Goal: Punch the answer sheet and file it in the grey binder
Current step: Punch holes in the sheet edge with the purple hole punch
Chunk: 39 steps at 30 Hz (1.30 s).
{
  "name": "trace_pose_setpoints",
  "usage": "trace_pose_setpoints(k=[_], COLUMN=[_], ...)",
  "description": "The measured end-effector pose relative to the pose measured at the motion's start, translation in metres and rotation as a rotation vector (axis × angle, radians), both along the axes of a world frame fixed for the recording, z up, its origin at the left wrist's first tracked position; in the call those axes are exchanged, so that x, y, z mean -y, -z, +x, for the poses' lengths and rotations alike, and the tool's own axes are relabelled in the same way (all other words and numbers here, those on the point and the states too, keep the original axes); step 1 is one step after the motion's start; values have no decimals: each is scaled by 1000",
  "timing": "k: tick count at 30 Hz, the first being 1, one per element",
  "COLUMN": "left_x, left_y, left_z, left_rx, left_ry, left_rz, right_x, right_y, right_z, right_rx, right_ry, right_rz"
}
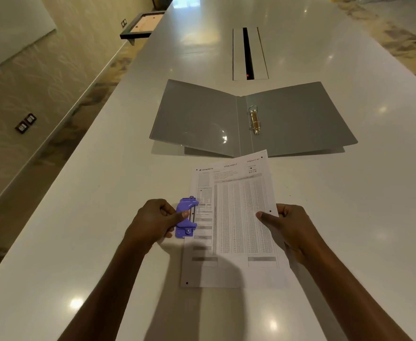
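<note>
I'm gripping the purple hole punch [186, 217] in my left hand [152, 221], my right hand [291, 227] pinching the answer sheet [234, 222], keeping its left edge seated squarely before squeezing.

The table [300, 193] is smooth, glossy white, mirroring ceiling lights. On it the grey binder [197, 116] looks like semi-gloss plastic with shiny brass-toned metal rings [255, 120]. The answer sheet [236, 217] is matt printed paper; the purple hole punch [186, 217] is smooth plastic.

Single head-worn view, looking forward and down along the bench [103, 193], close above both hands [152, 222].
</note>
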<state>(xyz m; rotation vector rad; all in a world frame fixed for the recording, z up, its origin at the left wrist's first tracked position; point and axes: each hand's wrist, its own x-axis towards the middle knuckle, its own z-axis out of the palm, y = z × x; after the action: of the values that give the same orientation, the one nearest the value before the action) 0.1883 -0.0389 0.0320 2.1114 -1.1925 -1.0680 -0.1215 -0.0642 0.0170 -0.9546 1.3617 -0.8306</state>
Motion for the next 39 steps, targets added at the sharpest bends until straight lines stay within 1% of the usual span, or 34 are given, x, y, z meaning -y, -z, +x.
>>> trace_pose_setpoints(k=[5,12,14,17,20,23,27,29,35,39], left_x=[1,6,5,3,2,-1,-9,-11,-14,-15], left_y=[5,-5,-9,-19,-26,-23,-16,-13,-18,-16], left_z=[1,1,3,6,3,-3,-14,-19,-19,-10], left_rx=[166,195,153,-2,-36,-56,-25,-15,-100,-89], left_ry=[44,86,89,90,98,30,-46,-51,-88,-88], left_rz=[-6,57,80,143,177,114,-92,-141,-171,-178], right_x=[3,4,4,3,1,2,-1,-2,-5,-10], right_y=[6,3,2,0,-3,-4,-6,-7,-7,-10], right_z=[-1,-1,-2,-1,-1,0,-3,-6,-21,-37], right_rx=[16,47,55,42,31,48,52,56,37,28], right_ry=[-4,-13,-25,-27,-21,-18,-8,-4,21,46], right_rz=[1,0,-5,-9,-14,1,5,14,31,38])
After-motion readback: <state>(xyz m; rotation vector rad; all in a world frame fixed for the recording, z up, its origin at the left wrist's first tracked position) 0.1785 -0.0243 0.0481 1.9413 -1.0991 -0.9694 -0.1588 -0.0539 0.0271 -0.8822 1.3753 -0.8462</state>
